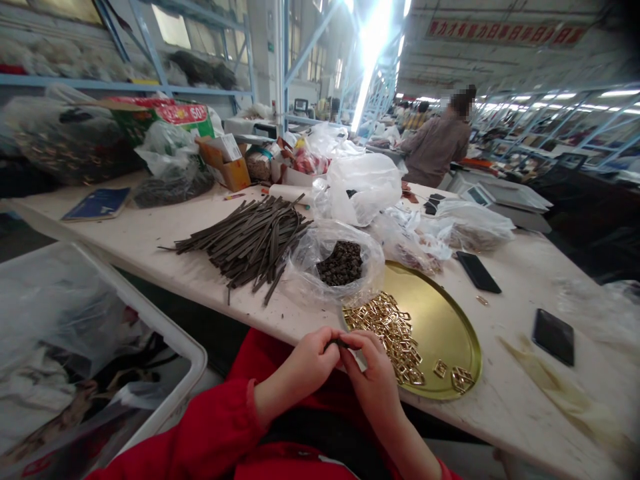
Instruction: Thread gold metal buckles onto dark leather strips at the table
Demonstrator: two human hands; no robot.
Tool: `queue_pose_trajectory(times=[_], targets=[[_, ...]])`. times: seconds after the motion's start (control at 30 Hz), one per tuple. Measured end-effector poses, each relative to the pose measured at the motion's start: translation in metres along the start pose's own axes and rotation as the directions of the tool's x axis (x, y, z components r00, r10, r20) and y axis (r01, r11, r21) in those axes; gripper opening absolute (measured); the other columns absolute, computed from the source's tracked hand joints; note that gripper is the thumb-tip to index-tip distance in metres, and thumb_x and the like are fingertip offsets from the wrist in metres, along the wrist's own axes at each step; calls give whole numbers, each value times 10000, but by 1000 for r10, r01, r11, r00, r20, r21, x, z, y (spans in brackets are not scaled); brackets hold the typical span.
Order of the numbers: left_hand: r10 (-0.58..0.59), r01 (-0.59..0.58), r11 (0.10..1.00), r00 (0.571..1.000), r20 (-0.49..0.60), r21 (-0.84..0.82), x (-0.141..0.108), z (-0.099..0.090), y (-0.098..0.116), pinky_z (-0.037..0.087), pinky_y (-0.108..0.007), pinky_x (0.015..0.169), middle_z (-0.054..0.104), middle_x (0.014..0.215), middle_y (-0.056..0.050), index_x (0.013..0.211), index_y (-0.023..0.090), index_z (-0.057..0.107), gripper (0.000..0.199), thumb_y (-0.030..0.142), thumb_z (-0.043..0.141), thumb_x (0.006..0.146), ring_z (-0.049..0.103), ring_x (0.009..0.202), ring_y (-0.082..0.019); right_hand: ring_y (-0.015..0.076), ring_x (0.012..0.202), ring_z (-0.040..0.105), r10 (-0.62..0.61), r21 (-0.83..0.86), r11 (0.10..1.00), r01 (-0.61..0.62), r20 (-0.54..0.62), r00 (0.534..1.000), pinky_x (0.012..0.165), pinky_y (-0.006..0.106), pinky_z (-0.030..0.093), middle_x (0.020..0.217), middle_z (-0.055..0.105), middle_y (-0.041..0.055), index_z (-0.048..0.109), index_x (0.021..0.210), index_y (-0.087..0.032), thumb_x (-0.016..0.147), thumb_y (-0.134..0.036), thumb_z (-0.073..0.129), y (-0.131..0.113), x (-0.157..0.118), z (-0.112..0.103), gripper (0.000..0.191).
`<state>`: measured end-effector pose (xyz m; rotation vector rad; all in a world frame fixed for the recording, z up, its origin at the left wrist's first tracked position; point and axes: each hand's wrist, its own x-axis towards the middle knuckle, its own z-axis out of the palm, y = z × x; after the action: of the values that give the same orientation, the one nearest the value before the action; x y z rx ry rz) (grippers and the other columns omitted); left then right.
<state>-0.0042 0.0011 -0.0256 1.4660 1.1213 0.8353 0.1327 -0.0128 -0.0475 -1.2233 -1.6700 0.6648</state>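
Note:
My left hand (314, 360) and my right hand (371, 363) meet at the table's front edge, fingertips closed together on a small dark strip (336, 344). Fingers cover most of it, so its full length is hidden. Just beyond my right hand, a round gold tray (445, 320) bears a heap of gold metal buckles (387, 327). Straight ahead, a clear plastic bag (300, 267) lies open around small dark brown pieces (341, 263). To its left spreads a pile of long dark strips (255, 237).
Two black phones (478, 271) (553, 337) lie on the right of the table. A white bin (193, 353) stands at lower left. Plastic bags (365, 180), a cardboard box (234, 175) and a blue booklet (97, 204) line the back. A person (435, 147) stands beyond, near a scale (500, 197).

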Motion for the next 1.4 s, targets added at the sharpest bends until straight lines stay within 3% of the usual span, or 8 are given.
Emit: queue_pose_trajectory(times=[0.13, 0.27, 0.47, 0.57, 0.77, 0.9, 1.03, 1.4], targets=[[-18, 21, 994, 999, 35, -103, 1, 3, -6, 437, -255, 747, 605, 821, -23, 979, 126, 569, 319, 90, 375, 729, 543, 771, -139, 208, 938, 554, 53, 121, 991, -55, 15, 998, 842, 360, 435, 966, 611, 71, 638, 928, -235, 840, -244, 493, -2, -2, -3, 170], [-11, 21, 994, 996, 89, -110, 0, 5, -5, 442, -267, 758, 597, 828, -30, 1111, 124, 492, 338, 125, 381, 792, 548, 764, -136, 192, 812, 568, 272, 315, 914, -258, -1, 962, 754, 326, 458, 831, 620, 44, 624, 827, -223, 807, -330, 551, 0, 0, -7, 131], [44, -34, 998, 984, 172, -62, -2, -1, 6, 411, -293, 887, 594, 1022, -71, 1228, 146, 375, 383, 156, 372, 845, 549, 944, -151, 178, 760, 578, 433, 598, 509, -619, 443, 785, 732, 322, 463, 788, 626, 24, 612, 992, -230, 724, -399, 641, 9, -1, -8, 318], [44, -40, 999, 982, 182, -28, -1, -3, 5, 383, -304, 928, 590, 1089, -84, 1276, 149, 332, 428, 163, 384, 851, 530, 1022, -162, 148, 694, 549, 422, 635, 432, -640, 485, 766, 701, 293, 450, 748, 609, 9, 648, 893, -215, 720, -395, 647, 13, -4, -5, 250], [-41, 36, 999, 984, 176, 27, 3, -1, -10, 429, -241, 676, 581, 686, 23, 1290, 142, 308, 433, 204, 372, 866, 548, 678, -115, 126, 623, 524, 451, 688, 411, -598, 416, 790, 658, 272, 441, 642, 574, -24, 628, 884, -208, 712, -366, 671, 14, -10, -1, 237], [-117, 116, 993, 991, 62, 26, 1, 1, -12, 381, -202, 534, 525, 626, 55, 1071, 147, 408, 272, 276, 452, 837, 489, 538, -91, 137, 693, 561, 520, 658, 497, -566, 296, 801, 695, 272, 454, 749, 620, -11, 615, 807, -207, 689, -361, 692, 9, -11, -1, 208], [-88, 83, 988, 995, 39, 129, -7, 1, -4, 366, -214, 542, 529, 622, 32, 817, 166, 471, 164, 311, 405, 858, 488, 567, -106, 150, 706, 571, 557, 616, 585, -528, 167, 813, 696, 278, 462, 760, 626, -5, 604, 795, -201, 682, -380, 690, 8, -13, 0, 229], [19, -63, 925, 993, 120, 375, -15, 7, 2, 320, -229, 567, 529, 671, 5, 689, 176, 473, 155, 209, 396, 819, 453, 628, -127, 152, 700, 558, 497, 510, 733, -450, 50, 866, 648, 268, 458, 766, 606, 2, 567, 871, -208, 702, -339, 659, 8, -27, 2, 232]])
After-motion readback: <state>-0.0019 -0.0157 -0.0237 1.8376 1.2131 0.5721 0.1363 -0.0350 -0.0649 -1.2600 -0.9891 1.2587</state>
